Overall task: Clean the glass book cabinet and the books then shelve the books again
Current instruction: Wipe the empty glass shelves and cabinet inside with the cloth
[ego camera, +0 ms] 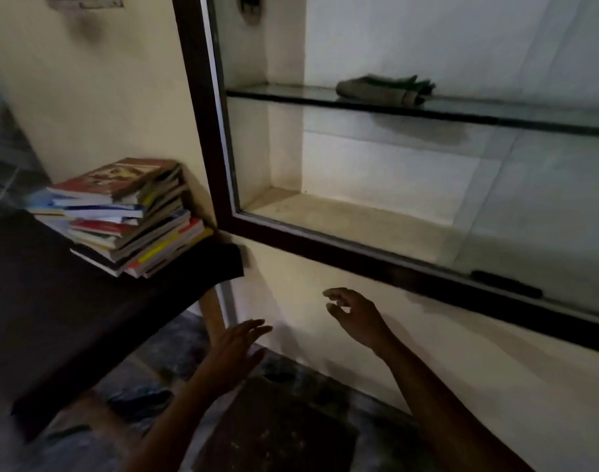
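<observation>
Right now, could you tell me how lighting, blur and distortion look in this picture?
Head view: the cabinet interior is bright, the table and floor dim; the book stack, left hand and right hand are motion-blurred; the frame leans from wide-angle distortion; the cloth throws a soft shadow below the glass shelf.

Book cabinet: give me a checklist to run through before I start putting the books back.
1. Hands free: left hand and right hand hold nothing. Ok.
2. Glass shelf clear: a folded cloth lies on it. Not ok.
3. Bottom shelf clear: nothing visible on it. Ok.
4. Stack of books steady: piled askew near the corner of the dark table. Not ok.
5. Dust wiped off: picture too blurred. Cannot tell.
</observation>
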Demonstrator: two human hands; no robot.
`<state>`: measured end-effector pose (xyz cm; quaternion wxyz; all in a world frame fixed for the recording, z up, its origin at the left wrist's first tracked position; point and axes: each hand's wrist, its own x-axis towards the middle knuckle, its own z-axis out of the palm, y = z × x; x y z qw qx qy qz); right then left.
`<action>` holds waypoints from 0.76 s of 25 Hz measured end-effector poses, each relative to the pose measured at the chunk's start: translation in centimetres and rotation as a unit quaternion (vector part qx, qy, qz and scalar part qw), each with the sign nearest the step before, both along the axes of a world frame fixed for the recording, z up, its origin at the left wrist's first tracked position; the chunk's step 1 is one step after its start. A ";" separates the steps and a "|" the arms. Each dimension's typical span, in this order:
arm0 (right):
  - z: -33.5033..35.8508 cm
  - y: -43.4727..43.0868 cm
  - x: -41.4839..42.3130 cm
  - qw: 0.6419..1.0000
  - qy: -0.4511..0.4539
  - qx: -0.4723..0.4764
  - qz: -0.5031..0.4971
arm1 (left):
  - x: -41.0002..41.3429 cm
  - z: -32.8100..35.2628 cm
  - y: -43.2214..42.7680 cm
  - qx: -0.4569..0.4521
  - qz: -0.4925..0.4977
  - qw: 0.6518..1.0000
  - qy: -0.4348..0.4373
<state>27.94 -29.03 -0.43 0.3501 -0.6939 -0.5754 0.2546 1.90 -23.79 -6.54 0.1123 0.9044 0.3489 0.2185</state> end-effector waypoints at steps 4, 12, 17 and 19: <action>-4.5 1.6 -8.4 0.994 -0.026 -0.104 -0.019 | -10.1 -6.9 4.9 -0.075 -0.033 0.994 0.066; 1.0 -2.9 -12.5 0.988 -0.092 -0.122 0.007 | -14.8 -7.1 6.4 -0.183 -0.078 0.980 -0.007; 15.6 1.6 -3.9 0.966 -0.241 0.065 -0.058 | 0.3 12.5 14.2 0.082 -0.132 0.975 -0.159; 20.4 4.0 -1.0 0.933 -0.317 0.149 -0.079 | 5.2 18.8 16.8 0.206 -0.153 0.952 -0.166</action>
